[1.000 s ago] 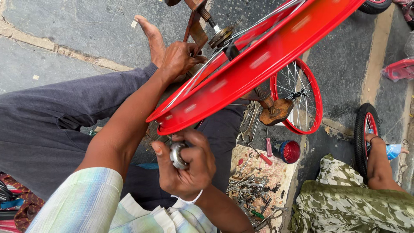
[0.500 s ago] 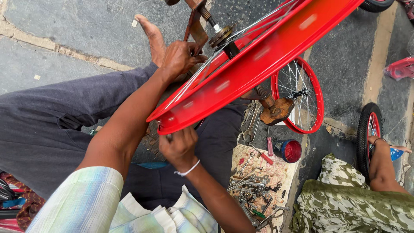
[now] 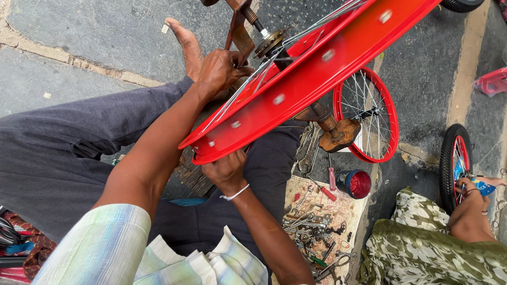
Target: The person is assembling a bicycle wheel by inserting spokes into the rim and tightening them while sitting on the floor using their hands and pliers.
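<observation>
A big red bicycle wheel rim (image 3: pixel 317 79) with silver spokes hangs tilted in a rusty stand (image 3: pixel 238 29) over my lap. My left hand (image 3: pixel 219 68) reaches up beside the hub (image 3: pixel 269 42), with its fingers closed on the spokes. My right hand (image 3: pixel 228 171), with a white band on the wrist, presses up against the rim's lowest edge. Its fingers are curled on the rim and the fingertips are hidden behind it. My bare foot (image 3: pixel 185 42) rests on the pavement past the left hand.
A smaller red wheel (image 3: pixel 367 121) lies on the ground to the right, beside a red round tin (image 3: pixel 358 183) and a red-handled screwdriver (image 3: pixel 331 180). Several wrenches and small parts lie on a mat (image 3: pixel 311 221). At the right, another person in green patterned cloth (image 3: pixel 422 248) holds a black-tyred wheel (image 3: pixel 455 158).
A second ago my right hand held a round metal tool below the rim. It has since risen to the rim's lower edge, and the tool is out of sight. My left hand stayed put.
</observation>
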